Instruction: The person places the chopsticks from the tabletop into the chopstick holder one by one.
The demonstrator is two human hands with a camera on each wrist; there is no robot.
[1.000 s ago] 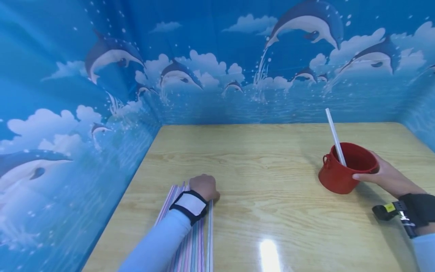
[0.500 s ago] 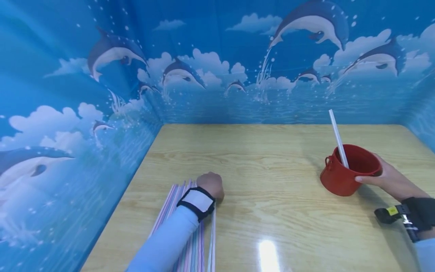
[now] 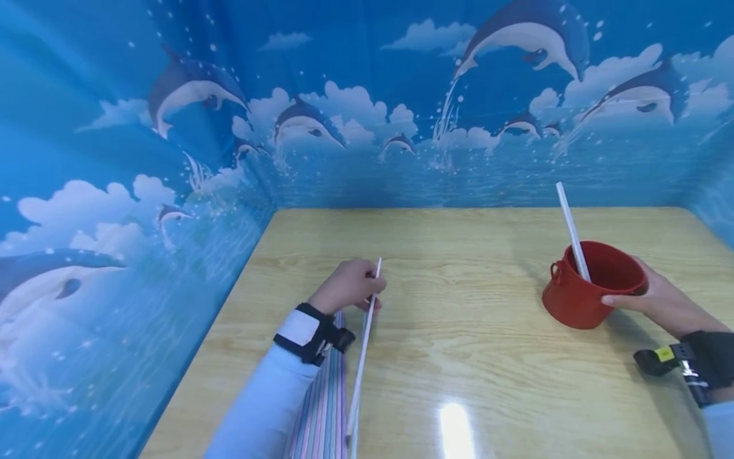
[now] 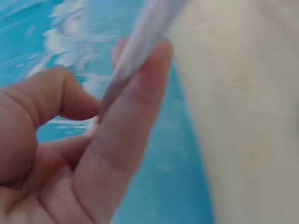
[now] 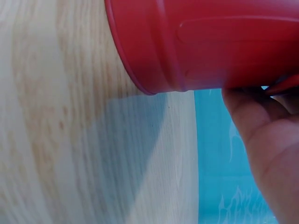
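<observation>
Fingers (image 4: 126, 140) of the left hand (image 3: 344, 287) pinch one white straw (image 3: 362, 357) near its far end; the rest are loosely curled. Right hand (image 3: 659, 303) is wrapped round the near-right side of the red cup (image 3: 593, 284), fingers curled on the wall, steadying it on the desk (image 3: 459, 268).

Held straw: long axis runs near-to-far w/ a slight rightward lean, far tip up by the left hand, near tip low over the pastel straw pile (image 3: 321, 414) at the near-left desk edge.

Risks, as I judge them:
- pinch sits at one end, so the long free length could swing, droop or slip out
- trailing tip may drag thru the pile & scatter it
- cup already has a white straw (image 3: 572, 233) leaning far-left; a clumsy entry could knock it out or tip the cup if the right hand's grip loosens.
</observation>
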